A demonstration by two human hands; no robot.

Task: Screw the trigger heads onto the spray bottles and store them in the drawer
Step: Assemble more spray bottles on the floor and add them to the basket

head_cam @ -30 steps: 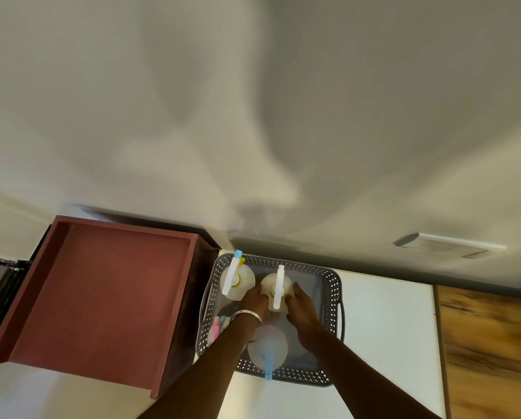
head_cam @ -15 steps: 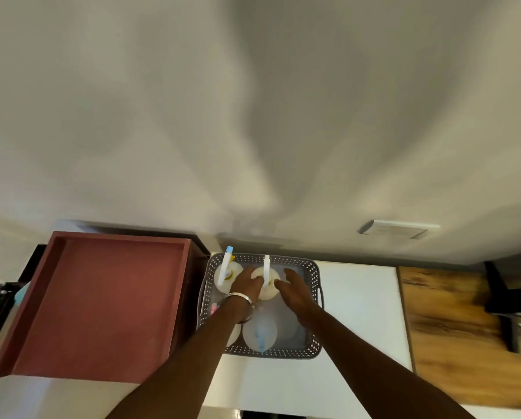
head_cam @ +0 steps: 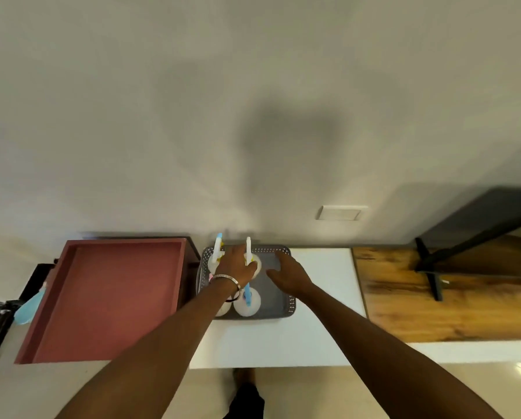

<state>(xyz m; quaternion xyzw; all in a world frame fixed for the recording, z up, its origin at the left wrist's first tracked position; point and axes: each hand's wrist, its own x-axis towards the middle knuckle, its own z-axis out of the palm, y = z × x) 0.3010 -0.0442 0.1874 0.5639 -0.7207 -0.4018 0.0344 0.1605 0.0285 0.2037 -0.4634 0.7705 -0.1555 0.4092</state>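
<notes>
A grey perforated basket [head_cam: 287,309] stands on the white table and holds several white spray bottles. The back-left bottle [head_cam: 216,256] has a blue-tipped trigger head. Next to it a bottle with a white trigger head [head_cam: 248,247] stands upright, and my left hand [head_cam: 238,264] grips it around the neck. A front bottle with a blue trigger head [head_cam: 247,301] stands by my left wrist, and another bottle [head_cam: 223,310] is mostly hidden under that wrist. My right hand [head_cam: 286,272] hovers over the basket's right half with relaxed fingers, holding nothing. The open red drawer [head_cam: 108,297] lies to the left.
The white table [head_cam: 322,297] meets the wall at the back. A wooden desk [head_cam: 434,303] with black stand legs [head_cam: 431,273] adjoins it on the right. A light blue object [head_cam: 29,306] sits left of the drawer. Floor shows below the table's front edge.
My right hand has let go of the white-trigger bottle and drawn back to the right. My left hand stays on that bottle. The camera view has shifted to the right.
</notes>
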